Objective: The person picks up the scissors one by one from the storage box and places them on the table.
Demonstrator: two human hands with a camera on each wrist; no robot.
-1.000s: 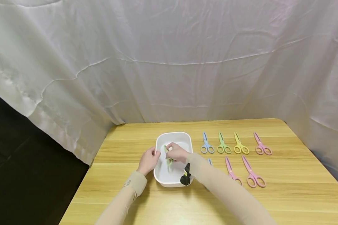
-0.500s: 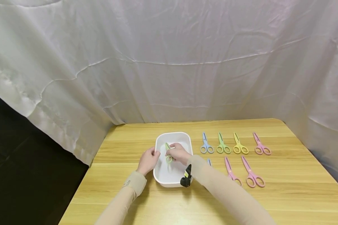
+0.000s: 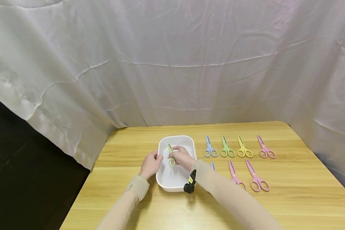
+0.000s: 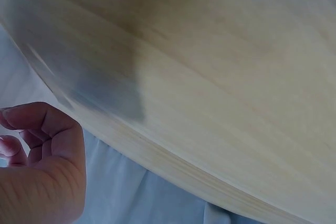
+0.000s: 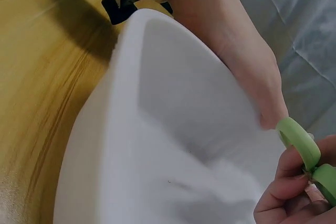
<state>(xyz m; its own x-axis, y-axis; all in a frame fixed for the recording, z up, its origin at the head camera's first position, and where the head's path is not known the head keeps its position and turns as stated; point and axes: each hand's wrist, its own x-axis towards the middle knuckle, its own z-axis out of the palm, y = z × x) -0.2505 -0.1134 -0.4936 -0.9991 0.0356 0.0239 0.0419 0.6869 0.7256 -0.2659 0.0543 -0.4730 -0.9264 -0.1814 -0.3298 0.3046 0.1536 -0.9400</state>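
A white plastic bin (image 3: 172, 180) stands on the wooden table. My left hand (image 3: 151, 164) grips its left rim, and in the right wrist view the thumb of that left hand (image 5: 244, 56) lies over the edge. Within the bin's outline, my right hand (image 3: 183, 157) holds green scissors (image 3: 171, 148), blades pointing away from me. The right wrist view has the green handle loops (image 5: 300, 142) at the fingers of my right hand (image 5: 294, 195). Curled fingers of my left hand (image 4: 50, 166) appear in the left wrist view; what they hold is hidden there.
Right of the bin lie blue scissors (image 3: 210, 149), green scissors (image 3: 226, 149), yellow scissors (image 3: 244, 149) and pink scissors (image 3: 265, 149) in a row. Nearer are two more pink pairs, one the pink scissors (image 3: 256, 179), and blue scissors (image 3: 213, 166) partly behind my right sleeve. A grey curtain (image 3: 195, 95) hangs behind.
The green scissors and my right hand's fingers have shifted slightly; the blade tip now appears higher in the head view. My left hand stays on the bin's rim.
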